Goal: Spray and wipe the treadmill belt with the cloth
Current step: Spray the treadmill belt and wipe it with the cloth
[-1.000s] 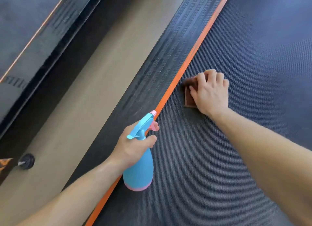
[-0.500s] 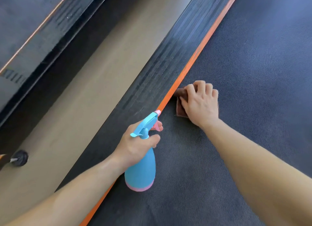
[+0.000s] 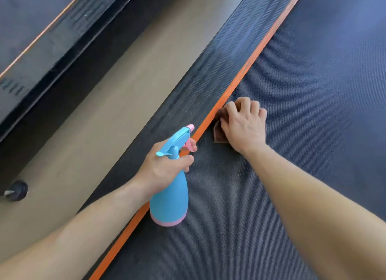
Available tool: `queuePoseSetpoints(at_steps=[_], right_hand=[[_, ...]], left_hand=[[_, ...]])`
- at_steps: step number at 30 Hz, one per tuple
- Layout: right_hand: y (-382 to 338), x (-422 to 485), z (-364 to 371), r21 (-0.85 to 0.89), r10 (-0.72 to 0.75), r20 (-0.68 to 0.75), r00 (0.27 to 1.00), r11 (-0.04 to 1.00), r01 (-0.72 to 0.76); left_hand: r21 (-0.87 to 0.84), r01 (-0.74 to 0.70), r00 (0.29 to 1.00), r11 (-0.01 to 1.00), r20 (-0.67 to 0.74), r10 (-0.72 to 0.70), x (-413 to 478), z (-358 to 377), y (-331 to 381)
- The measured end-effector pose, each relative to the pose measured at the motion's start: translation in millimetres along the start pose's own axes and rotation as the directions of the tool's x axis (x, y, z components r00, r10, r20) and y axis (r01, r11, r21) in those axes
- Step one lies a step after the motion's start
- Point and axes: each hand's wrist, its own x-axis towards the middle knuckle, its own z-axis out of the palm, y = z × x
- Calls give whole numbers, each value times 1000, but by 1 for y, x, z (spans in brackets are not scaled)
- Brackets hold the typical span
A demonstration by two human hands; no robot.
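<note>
Our left grip (image 3: 165, 167) holds the bottle (image 3: 169, 202); at its one o'clock our right grip (image 3: 244, 127) clutches the cloth (image 3: 219, 131), which we should press flat along the belt (image 3: 313, 112).

Over the last 1 second the right hand (image 3: 244, 127) has dragged the cloth (image 3: 219, 131) back along the belt (image 3: 313, 91), toward the person and leftward. 1 second ago the cloth lay just beside the orange strip (image 3: 236, 85) with a thin line of belt showing between them; by 0.5 seconds ago its left edge had reached the strip, and it touches the strip now. The hand has also closed in on the spray bottle (image 3: 169, 202): it was well ahead of the pink nozzle (image 3: 190, 126) before and now sits about level with it, just to its right. Most of this travel came in the first half second.
</note>
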Motion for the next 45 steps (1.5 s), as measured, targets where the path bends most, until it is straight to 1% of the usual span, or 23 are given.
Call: queuePoseSetpoints(at_steps=[2, 3, 5, 7, 9, 11, 13, 15, 17, 19, 21, 23, 25, 27, 29, 31, 32, 34, 36, 38, 40, 42, 45], right_hand=[[-8, -29, -1, 16, -61, -11, 998, 998, 62], [-11, -47, -3, 30, -149, -15, 989, 988, 149], [-10, -71, -6, 61, -368, 22, 930, 929, 366], [2, -61, -9, 71, -486, 51, 872, 873, 483], [11, -32, -5, 32, -390, 16, 921, 920, 390], [16, -1, -1, 13, -137, -12, 991, 991, 137], [13, 15, 2, 14, 39, 2, 999, 999, -39], [1, 6, 2, -4, 88, -2, 996, 996, -88], [-13, -24, -3, 1, -3, -19, 1000, 1000, 3], [-22, -63, -5, 49, -215, -18, 976, 975, 216], [-17, -81, -8, 80, -449, 14, 893, 891, 447], [0, -64, -12, 65, -557, 63, 828, 830, 554], [18, -31, -7, 7, -411, 36, 911, 911, 412], [36, 6, -5, -39, -121, -6, 993, 992, 121], [36, 19, -5, -41, 32, 2, 999, 999, -32], [16, -1, -5, -35, 69, -4, 998, 997, -69], [2, -21, -7, -16, 29, -20, 999, 999, -29], [-19, -70, -7, 51, -174, -14, 985, 983, 174], [-18, -102, -7, 94, -431, 30, 902, 899, 427], [1, -91, -13, 109, -528, 66, 847, 847, 520], [19, -70, -10, 51, -403, 37, 914, 914, 402], [35, -48, -9, -1, -118, -3, 993, 993, 118], [32, -61, -12, 4, 183, -36, 982, 983, -183]], left_hand=[[-9, 14, 1000, 1000, -6, -15, 1, -2, 1], [-6, 28, 1000, 1000, -7, -28, 2, -4, 2], [-4, 68, 998, 998, -8, -68, 2, -5, 6], [-26, 82, 997, 996, -12, -82, 1, -6, 8], [-21, 83, 996, 996, -19, -83, 1, -6, 7], [-8, 78, 997, 997, -6, -79, 2, -5, 4], [-7, 76, 997, 997, 4, -76, 3, -5, 0], [-16, 85, 996, 996, 0, -85, 4, -6, 0], [-34, 89, 996, 995, -5, -89, 5, -7, 2], [-36, 90, 996, 995, -8, -90, 5, -8, 5], [-44, 71, 997, 997, -4, -71, 7, -6, 9], [-54, 41, 999, 998, 4, -41, 10, -3, 12], [-64, 27, 1000, 998, 10, -26, 12, -2, 14], [-57, 20, 1000, 998, 17, -19, 13, -2, 13], [-47, 18, 1000, 999, 26, -17, 11, -3, 12], [-38, 31, 999, 999, 25, -30, 9, -7, 11], [-36, 44, 999, 998, 19, -43, 9, -9, 10], [-52, 65, 998, 997, 12, -64, 9, -11, 11], [-44, 73, 997, 996, 11, -72, 10, -10, 13], [-40, 60, 998, 997, 16, -60, 10, -8, 14], [-18, 35, 999, 999, 32, -34, 11, -3, 14], [2, 10, 999, 1000, 41, -10, 12, 1, 15], [51, -25, 998, 998, 51, 23, 11, 4, 17]])
